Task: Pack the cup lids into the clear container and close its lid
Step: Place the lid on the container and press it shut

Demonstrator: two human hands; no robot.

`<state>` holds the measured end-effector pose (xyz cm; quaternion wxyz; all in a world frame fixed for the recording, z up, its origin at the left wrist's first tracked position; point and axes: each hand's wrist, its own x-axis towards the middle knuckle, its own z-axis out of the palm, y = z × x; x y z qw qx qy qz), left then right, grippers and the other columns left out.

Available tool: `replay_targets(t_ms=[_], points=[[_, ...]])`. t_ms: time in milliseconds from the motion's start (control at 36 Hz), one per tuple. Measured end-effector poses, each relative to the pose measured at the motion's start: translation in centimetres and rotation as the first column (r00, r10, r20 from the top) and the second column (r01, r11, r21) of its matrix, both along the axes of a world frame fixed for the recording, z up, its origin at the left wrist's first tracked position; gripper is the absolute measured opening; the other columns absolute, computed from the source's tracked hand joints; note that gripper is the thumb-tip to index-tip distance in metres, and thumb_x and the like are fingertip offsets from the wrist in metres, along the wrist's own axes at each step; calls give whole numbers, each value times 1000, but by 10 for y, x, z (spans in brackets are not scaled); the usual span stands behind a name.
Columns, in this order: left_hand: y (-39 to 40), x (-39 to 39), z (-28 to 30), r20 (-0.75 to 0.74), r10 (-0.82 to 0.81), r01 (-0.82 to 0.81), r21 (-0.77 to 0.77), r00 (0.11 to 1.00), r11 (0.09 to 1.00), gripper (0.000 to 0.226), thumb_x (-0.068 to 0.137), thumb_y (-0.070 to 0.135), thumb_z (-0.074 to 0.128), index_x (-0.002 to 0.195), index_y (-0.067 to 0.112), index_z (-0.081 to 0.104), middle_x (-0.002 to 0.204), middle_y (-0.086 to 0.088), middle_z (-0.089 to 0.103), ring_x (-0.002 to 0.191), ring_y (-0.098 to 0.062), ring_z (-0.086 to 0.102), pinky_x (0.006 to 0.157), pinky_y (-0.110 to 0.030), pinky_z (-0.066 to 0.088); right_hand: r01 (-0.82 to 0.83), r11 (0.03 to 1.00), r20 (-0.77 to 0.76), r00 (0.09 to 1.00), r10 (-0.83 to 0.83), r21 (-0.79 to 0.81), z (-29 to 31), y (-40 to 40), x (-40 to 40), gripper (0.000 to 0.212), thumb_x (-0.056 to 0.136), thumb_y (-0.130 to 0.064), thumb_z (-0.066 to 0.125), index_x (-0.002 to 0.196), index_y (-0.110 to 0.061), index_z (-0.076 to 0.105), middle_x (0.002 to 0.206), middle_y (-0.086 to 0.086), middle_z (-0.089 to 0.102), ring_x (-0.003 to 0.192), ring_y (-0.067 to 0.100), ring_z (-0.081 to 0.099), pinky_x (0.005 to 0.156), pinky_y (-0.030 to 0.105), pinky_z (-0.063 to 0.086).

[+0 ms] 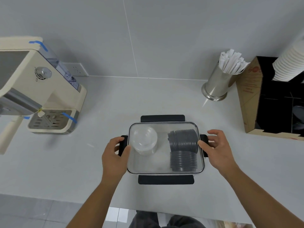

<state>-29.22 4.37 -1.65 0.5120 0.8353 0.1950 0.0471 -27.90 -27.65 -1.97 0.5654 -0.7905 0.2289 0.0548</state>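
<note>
The pale counter (148, 96) bears a coffee machine (41, 89), clear container (166, 170), steel cup (217, 86) and cardboard box (250, 96).

1. The person's left hand (113, 153) is reaching in from the near left, its bare forearm running diagonally up from the near edge.
2. Its thumb is pointing right and its fingers are curling around the far side, closing in a loose pinch.
3. The right hand (217, 145) is reaching in from the near right, its bare forearm angling up and leftward.
4. Its thumb is pointing left, while its fingers are spreading and bending on the far side, leaving a gap.
5. Both hands are sitting level with each other, well apart, palms turning inward and facing one another.
</note>
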Motion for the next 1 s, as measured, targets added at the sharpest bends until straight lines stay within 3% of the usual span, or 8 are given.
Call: replay_targets(t_ms=[83, 194, 250, 361, 472, 556, 750, 1000], points=[[1, -2, -3, 35, -24, 20, 96, 999, 995, 35, 84, 16, 75, 116, 24, 65, 113, 11, 60, 98, -6, 58, 73, -6, 42, 6, 982, 55, 998, 4, -189, -2, 5, -6, 31, 83, -29, 73, 101, -30, 48, 96, -18, 59, 81, 4, 62, 57, 12, 44], [2, -3, -6, 27, -28, 23, 150, 999, 988, 35, 84, 17, 75, 119, 12, 70, 123, 3, 61, 107, -9, 57, 84, -16, 44, 13, 935, 115, 993, 30, -355, -4, 9, -12, 20, 84, -29, 72, 91, -28, 53, 93, -11, 55, 79, 13, 59, 63, 17, 42], [3, -4, -7, 27, -32, 27, 164, 999, 986, 33, 84, 19, 75, 116, 10, 72, 122, 1, 65, 104, -10, 59, 85, -20, 45, 17, 912, 129, 991, 40, -410, -3, 11, -14, 16, 85, -29, 71, 92, -25, 57, 98, -9, 52, 86, 15, 56, 69, 24, 46], [4, -3, -7, -35, -29, 33, 129, 999, 991, 26, 85, 24, 74, 110, 13, 75, 104, 6, 73, 90, -7, 65, 76, -11, 42, -38, 877, 76, 993, 85, -480, -1, 14, -13, 21, 90, -31, 64, 106, -19, 69, 100, -6, 55, 87, 14, 57, 74, 28, 47], [6, 0, -2, -87, -32, 38, 69, 996, 997, 10, 84, 27, 73, 90, 33, 78, 70, 25, 71, 71, 7, 65, 65, -10, 45, -88, 882, 31, 993, 116, -463, 3, 16, -11, 20, 93, -29, 57, 98, -19, 73, 87, -1, 69, 78, 16, 63, 70, 28, 47], [5, 1, 2, -85, -64, 70, 74, 994, 995, 22, 84, 28, 71, 71, 45, 69, 69, 26, 70, 66, 7, 63, 58, -3, 43, -107, 887, 0, 993, 120, -450, 5, 16, -9, 22, 93, -28, 57, 86, -15, 73, 76, -2, 71, 73, 17, 64, 62, 23, 46], [5, 1, -3, -110, -31, 29, -22, 993, 999, 14, 84, 25, 72, 86, 39, 74, 78, 29, 73, 77, 6, 69, 72, -16, 50, -80, 937, -55, 996, 65, -341, 5, 11, -2, 14, 89, -28, 62, 77, -29, 70, 70, -21, 66, 71, -1, 62, 62, 15, 41], [6, 3, -4, -113, -20, 14, -57, 993, 998, 14, 85, 22, 72, 87, 36, 71, 85, 18, 75, 80, 3, 70, 80, -23, 53, -111, 938, -65, 993, 95, -328, 3, 5, 1, 5, 88, -31, 65, 84, -30, 69, 70, -22, 65, 70, -1, 63, 60, 16, 41]])
